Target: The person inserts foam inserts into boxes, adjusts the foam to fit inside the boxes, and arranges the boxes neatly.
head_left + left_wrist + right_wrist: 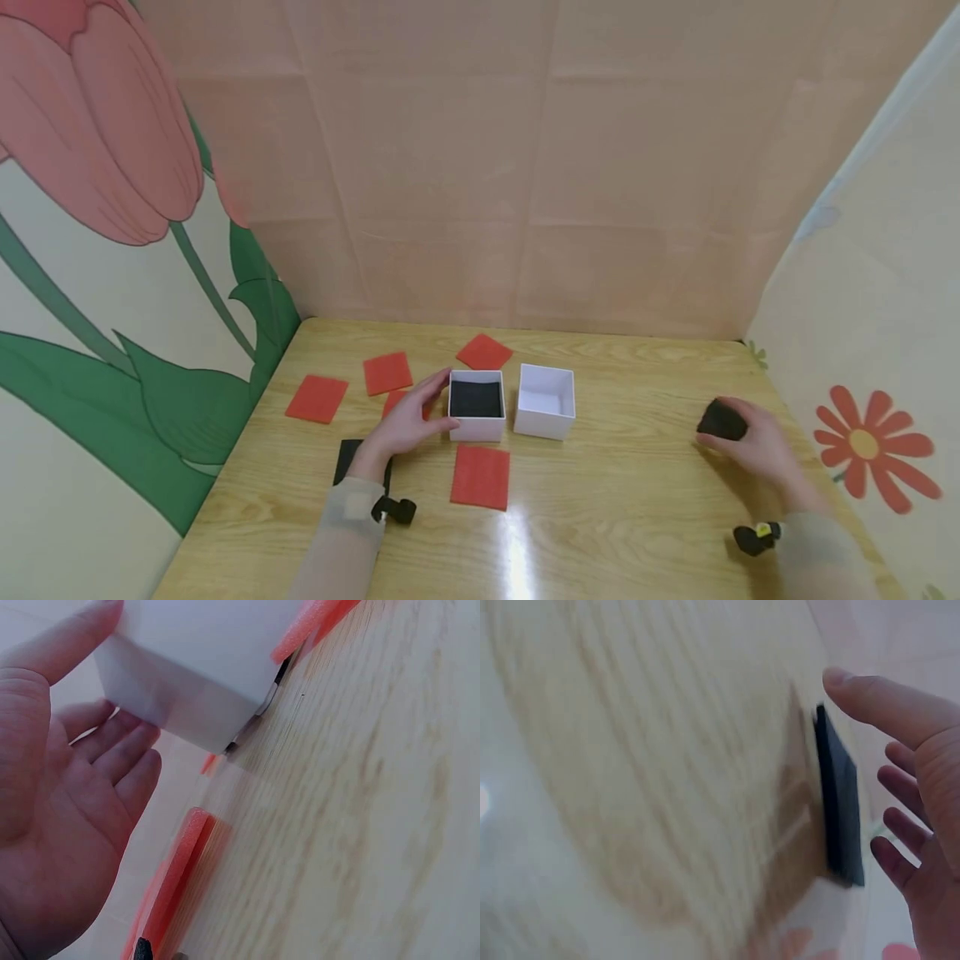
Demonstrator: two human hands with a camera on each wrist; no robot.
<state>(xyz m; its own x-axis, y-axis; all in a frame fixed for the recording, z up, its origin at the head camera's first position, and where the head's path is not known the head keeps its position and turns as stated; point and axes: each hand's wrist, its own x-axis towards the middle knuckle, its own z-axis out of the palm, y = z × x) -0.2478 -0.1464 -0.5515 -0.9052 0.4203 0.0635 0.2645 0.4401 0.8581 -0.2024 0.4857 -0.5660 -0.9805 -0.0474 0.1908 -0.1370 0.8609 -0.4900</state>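
Note:
My left hand (408, 423) holds a white open-topped box (477, 430) at its left side, thumb at the front and fingers toward the back. A black foam square (476, 400) lies inside that box. In the left wrist view, the thumb and fingertips meet the walls of the white box (176, 690). Over on the right, my right hand (757, 442) reaches around another black foam square (722, 420). The right wrist view shows the thumb and fingers of the right hand (930, 780) spread, with the black foam square (842, 802) close beyond them.
A second white box (545, 421) stands right of the first. Red foam squares lie around: one in front (480, 477), one behind (484, 352), several to the left (317, 398). A black foam square (347, 458) lies partly under the left forearm. Fabric hangs behind the wooden table (622, 517).

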